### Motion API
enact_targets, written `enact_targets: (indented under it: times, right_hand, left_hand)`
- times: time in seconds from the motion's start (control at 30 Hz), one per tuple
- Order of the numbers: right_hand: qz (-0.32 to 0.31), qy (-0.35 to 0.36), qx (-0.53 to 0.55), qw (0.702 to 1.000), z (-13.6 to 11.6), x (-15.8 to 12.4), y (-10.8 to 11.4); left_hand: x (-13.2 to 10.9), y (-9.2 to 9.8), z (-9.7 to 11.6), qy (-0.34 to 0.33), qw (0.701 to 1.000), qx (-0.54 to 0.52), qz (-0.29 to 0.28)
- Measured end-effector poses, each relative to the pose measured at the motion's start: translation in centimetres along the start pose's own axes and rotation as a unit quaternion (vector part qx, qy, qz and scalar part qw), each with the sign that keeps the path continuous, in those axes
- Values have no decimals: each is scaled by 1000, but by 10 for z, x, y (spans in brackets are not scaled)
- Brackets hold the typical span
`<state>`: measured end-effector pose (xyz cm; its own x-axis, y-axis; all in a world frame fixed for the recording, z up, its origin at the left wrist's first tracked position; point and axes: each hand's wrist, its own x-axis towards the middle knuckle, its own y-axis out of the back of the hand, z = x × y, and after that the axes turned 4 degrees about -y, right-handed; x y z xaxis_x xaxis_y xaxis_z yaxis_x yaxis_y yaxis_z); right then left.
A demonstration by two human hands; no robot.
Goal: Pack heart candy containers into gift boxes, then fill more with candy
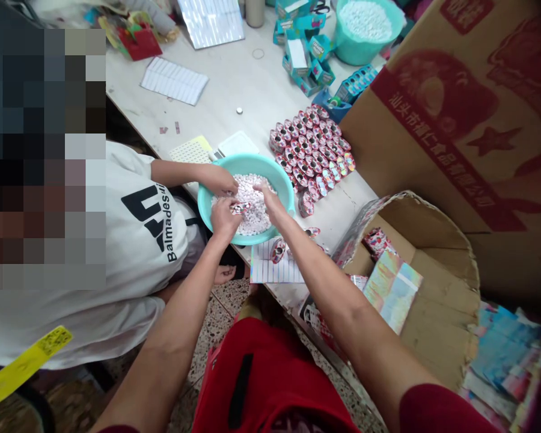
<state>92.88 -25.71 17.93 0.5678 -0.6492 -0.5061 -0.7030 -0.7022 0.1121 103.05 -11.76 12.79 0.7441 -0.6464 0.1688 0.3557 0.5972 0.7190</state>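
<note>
A turquoise basin [280, 171] full of small white pellets [256, 219] stands at the table's near edge. Over its left part, my left hand [225, 219] is closed on a small red-and-white printed box [240, 208]. My right hand [269, 199] is at the basin's right side, just over the pellets, its visible fingers stretched out; its palm side is hidden. Another person's hand [222, 178] reaches into the same basin from the left, close to my left hand. Rows of small red boxes with open tops [304, 150] stand behind the basin to the right.
A cut-down carton [437, 325] with printed packets [392, 288] stands at the right, before a tall cardboard box [433, 120]. Farther back are another pellet-filled basin [358, 51] and teal boxes [304, 57]. A person in a white shirt [135, 216] is close on the left.
</note>
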Motion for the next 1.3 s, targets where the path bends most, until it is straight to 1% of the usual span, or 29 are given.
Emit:
enact_targets:
  times: [0.07, 0.17, 0.23, 0.3, 0.37, 0.4, 0.43, 0.5, 0.53, 0.57, 0.6, 0.63, 0.67, 0.7, 0.73, 0.77, 0.8, 0.83, 0.87, 0.93, 0.97, 1.0, 1.03, 1.07, 1.13, 1.2, 1.23, 1.27, 1.3]
  right_hand:
    - [-29, -18, -28, 999, -1, -8, 9]
    - [-30, -23, -14, 999, -3, -27, 22]
    - [-31, 11, 13, 999, -5, -46, 31]
    - [-25, 68, 46, 996, -9, -70, 44]
    - [7, 126, 68, 990, -11, -99, 69]
    - [31, 149, 71, 986, -12, -113, 88]
    - [63, 168, 67, 982, -10, -129, 112]
    - [156, 182, 25, 970, 0, -161, 171]
    - [218, 171, -17, 961, 10, -177, 203]
    - [278, 143, -74, 947, 23, -193, 234]
    - [329, 95, -146, 928, 40, -208, 261]
    - [344, 33, -225, 911, 59, -220, 282]
    - [319, -27, -297, 899, 79, -230, 297]
    - [268, -62, -362, 891, 99, -236, 303]
    - [203, -71, -420, 882, 117, -239, 303]
    - [141, -59, -472, 868, 134, -238, 298]
    - [94, -37, -518, 850, 147, -236, 288]
    - [65, -18, -557, 827, 157, -232, 278]
    - [49, -12, -591, 805, 164, -226, 268]
    - [37, -27, -637, 770, 173, -215, 255]
    - [34, -29, -648, 760, 176, -210, 253]
    - [37, -24, -652, 757, 178, -206, 255]
    - [51, -12, -645, 762, 180, -203, 258]
    - [80, 2, -625, 777, 180, -202, 263]
    - [184, 37, -534, 824, 174, -209, 273]
    - [284, 91, -392, 870, 157, -225, 275]
    - [308, 126, -316, 889, 143, -236, 271]
    - [308, 161, -245, 905, 126, -247, 263]
    - [287, 193, -186, 920, 108, -256, 250]
  left_hand:
    - [-1, -1, -2, 13, 999, -39, -17]
    - [-5, -6, 0, 22, 996, -79, -24]
    - [-5, -9, 1, 20, 996, -87, -20]
    - [-3, -11, 3, 20, 995, -92, -15]
    - [2, -8, 6, 21, 995, -93, -12]
    - [4, -5, 8, 25, 996, -90, -11]
    - [7, -1, 10, 26, 996, -86, -8]
    - [10, 11, 20, 16, 997, -69, -9]
    - [9, 20, 26, 5, 998, -60, -13]
    - [6, 31, 34, -7, 998, -52, -17]
    - [-1, 43, 42, -19, 999, -45, -23]
    - [-11, 54, 49, -28, 998, -39, -38]
    - [-24, 64, 55, -32, 997, -34, -62]
    - [-42, 72, 60, -30, 995, -31, -91]
    - [-62, 77, 62, -24, 992, -33, -120]
    - [-84, 77, 62, -17, 988, -39, -148]
    - [-108, 74, 61, -9, 985, -46, -167]
    - [-132, 68, 58, -3, 982, -55, -179]
    - [-155, 58, 54, 0, 981, -61, -184]
    - [-194, 34, 48, -1, 984, -63, -167]
    - [-209, 20, 45, -6, 987, -60, -150]
    - [-220, 6, 44, -15, 989, -58, -133]
    - [-227, -7, 44, -29, 990, -57, -122]
    - [-231, -21, 45, -45, 991, -57, -116]
    - [-231, -45, 48, -75, 988, -66, -121]
    - [-228, -64, 50, -89, 983, -86, -137]
    - [-226, -71, 52, -87, 981, -99, -144]
    - [-224, -74, 53, -81, 979, -115, -150]
    - [-223, -73, 55, -73, 976, -136, -155]
